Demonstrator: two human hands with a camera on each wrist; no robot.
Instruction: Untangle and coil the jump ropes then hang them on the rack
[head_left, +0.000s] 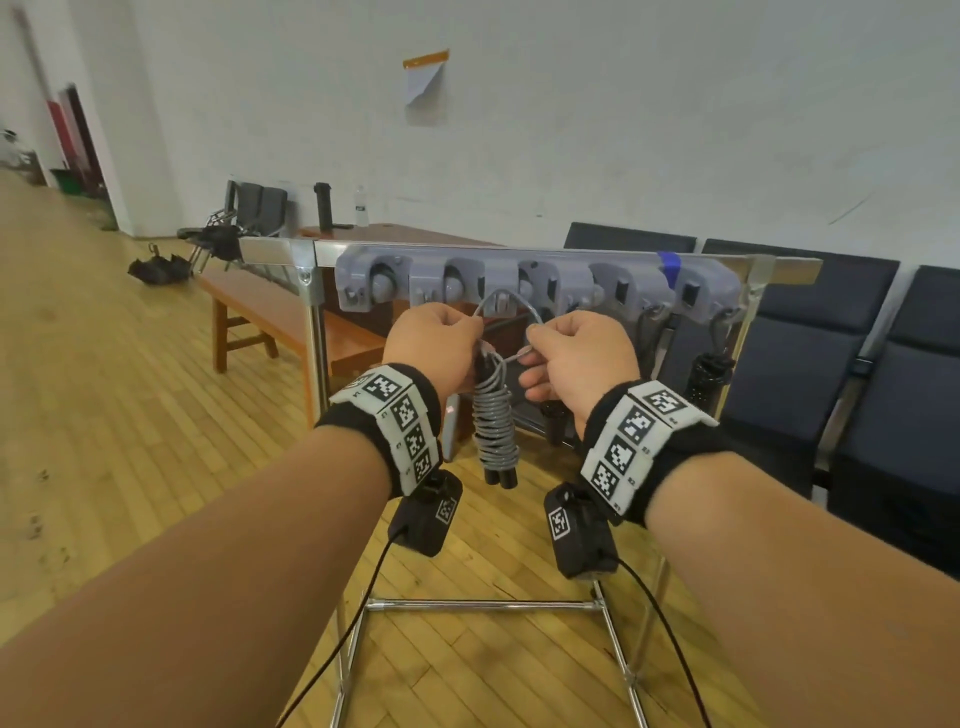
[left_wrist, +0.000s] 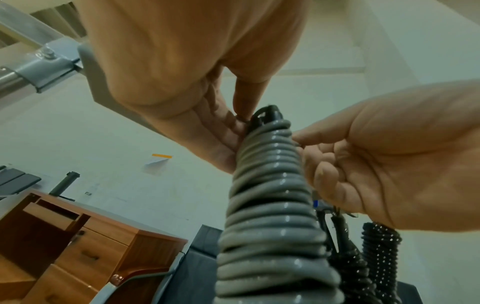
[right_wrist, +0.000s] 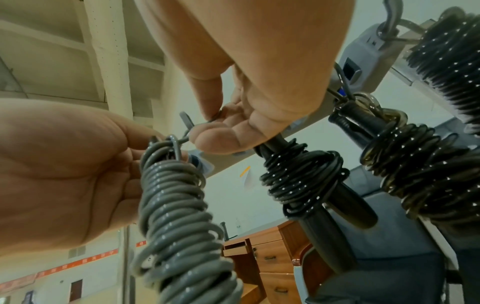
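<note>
I see my left hand pinching the top of the coiled grey jump rope, my right hand pinching its free loop just below the rack.

The grey hook rack is fixed along the top bar of a metal frame standing on the wooden floor. Coiled black jump ropes hang from the rack's right-hand hooks.

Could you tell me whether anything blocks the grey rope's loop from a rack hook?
Nothing visible does: the grey rope hangs from both hands, its loop arching just before the rack; black ropes hang further right.
</note>
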